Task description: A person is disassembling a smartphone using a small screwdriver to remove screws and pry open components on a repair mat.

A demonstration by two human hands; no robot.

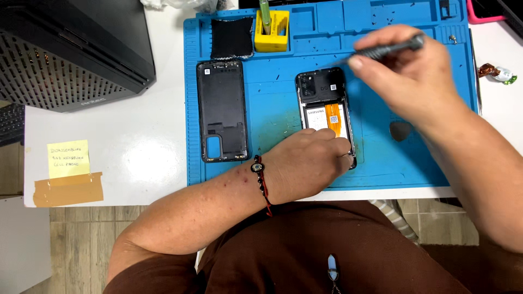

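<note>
An opened phone [324, 103] lies on the blue work mat [376, 163], its battery and an orange flex cable exposed. My left hand [308, 163] rests on the phone's lower end and holds it down. Raised above the mat to the right of the phone, my right hand [411, 73] grips a grey screwdriver [388, 49], whose tip points left toward the phone's top. The phone's black back cover [222, 110] lies inside-up on the mat's left part.
A yellow tool holder [272, 32] and a black cloth-like piece [232, 38] sit at the mat's top. A dark pick [400, 130] lies right of the phone. A black computer case [71, 49] stands at left; a yellow sticky note [68, 159] is taped down.
</note>
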